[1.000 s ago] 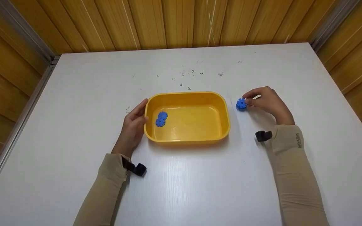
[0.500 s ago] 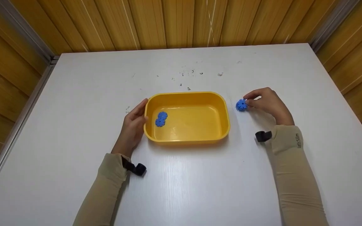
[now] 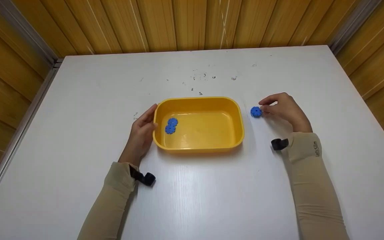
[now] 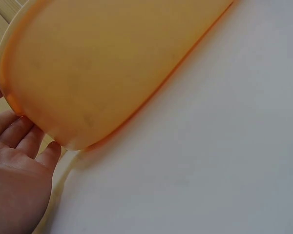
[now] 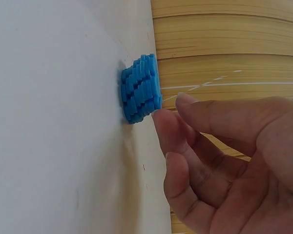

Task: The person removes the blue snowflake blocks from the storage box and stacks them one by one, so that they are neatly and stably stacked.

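Note:
A yellow plastic tub (image 3: 198, 150) sits on the white table. My left hand (image 3: 138, 133) grips its left end, the thumb at the rim and the fingers along the outer wall. In the left wrist view that hand (image 4: 19, 165) shows at the tub's corner. Inside the tub, at the left, lie two overlapping blue notched discs (image 3: 170, 129). A stack of blue notched discs (image 3: 256, 112) stands on the table right of the tub. My right hand (image 3: 283, 108) is beside the stack. In the right wrist view its fingertips are right at the stack's (image 5: 140, 90) edge, thumb apart from it.
The white table (image 3: 198, 193) has dark scuff marks behind the tub. Wood-patterned panels (image 3: 188, 26) stand along its back and sides. A black wrist camera (image 3: 280, 144) sits at the right sleeve, another (image 3: 149, 179) at the left.
The top blue disc, earlier tilted between my right fingertips, now lies level on the stack. The right fingertips have eased off slightly to the right. My left hand stays on the tub.

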Demonstrator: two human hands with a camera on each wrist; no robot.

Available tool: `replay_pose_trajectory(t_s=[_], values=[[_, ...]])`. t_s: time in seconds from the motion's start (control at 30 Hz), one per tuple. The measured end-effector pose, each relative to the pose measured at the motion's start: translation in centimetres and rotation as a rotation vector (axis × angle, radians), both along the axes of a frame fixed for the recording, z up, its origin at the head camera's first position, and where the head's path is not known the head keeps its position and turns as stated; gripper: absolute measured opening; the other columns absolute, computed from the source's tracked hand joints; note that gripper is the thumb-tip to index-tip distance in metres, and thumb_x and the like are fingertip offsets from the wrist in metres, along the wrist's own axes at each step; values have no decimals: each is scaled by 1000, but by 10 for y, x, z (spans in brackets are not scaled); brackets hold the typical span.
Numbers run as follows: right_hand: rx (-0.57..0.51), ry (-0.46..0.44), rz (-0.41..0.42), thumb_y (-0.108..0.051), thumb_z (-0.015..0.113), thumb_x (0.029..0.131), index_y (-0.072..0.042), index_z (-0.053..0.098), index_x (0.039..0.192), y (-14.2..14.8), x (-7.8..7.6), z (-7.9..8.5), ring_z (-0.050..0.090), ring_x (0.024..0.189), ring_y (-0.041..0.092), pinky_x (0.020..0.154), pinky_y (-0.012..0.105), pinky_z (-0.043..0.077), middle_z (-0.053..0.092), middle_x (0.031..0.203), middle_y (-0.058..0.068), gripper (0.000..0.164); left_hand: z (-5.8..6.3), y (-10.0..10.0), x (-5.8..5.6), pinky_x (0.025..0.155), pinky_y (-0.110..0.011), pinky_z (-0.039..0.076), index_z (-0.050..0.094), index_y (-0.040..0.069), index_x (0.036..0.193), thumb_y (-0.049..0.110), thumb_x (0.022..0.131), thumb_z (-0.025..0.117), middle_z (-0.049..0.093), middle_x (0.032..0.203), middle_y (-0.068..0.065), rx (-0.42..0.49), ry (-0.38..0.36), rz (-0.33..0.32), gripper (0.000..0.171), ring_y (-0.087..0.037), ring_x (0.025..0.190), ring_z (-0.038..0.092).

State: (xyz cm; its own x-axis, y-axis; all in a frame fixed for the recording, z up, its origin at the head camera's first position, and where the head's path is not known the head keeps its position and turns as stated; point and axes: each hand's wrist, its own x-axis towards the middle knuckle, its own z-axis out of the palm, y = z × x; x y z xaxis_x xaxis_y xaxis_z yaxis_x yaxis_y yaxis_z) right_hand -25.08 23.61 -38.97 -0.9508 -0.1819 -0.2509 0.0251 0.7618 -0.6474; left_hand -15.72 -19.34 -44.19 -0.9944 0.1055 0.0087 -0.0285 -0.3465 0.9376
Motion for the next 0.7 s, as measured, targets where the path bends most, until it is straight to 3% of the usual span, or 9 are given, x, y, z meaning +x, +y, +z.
replay_pose_trajectory(t_s=[0.2, 0.43, 0.7], values=[[8, -8, -11, -20, 58, 94, -5, 65, 121, -1, 0, 5, 58, 96, 27, 79, 23, 47, 60, 124, 18, 32, 1, 1, -1, 115, -28, 32, 28, 7, 151, -6, 90, 43, 34, 155, 0, 9, -3, -3, 64, -14, 142, 34], [0, 28, -20, -23, 59, 93, -7, 64, 123, -8, 4, 21, 54, 104, 28, 90, 37, 47, 60, 125, 16, 35, 0, 1, -1, 114, -27, 32, 28, 6, 151, -6, 90, 43, 34, 155, 0, 6, 14, -7, 64, -14, 142, 34], [-18, 68, 44, -26, 61, 93, -8, 64, 122, -30, 7, 42, 57, 106, 29, 98, 45, 49, 62, 122, 16, 35, -1, -1, -1, 114, -26, 33, 29, 7, 151, -7, 91, 43, 35, 155, 0, 7, 2, 0, 63, -13, 142, 34]])
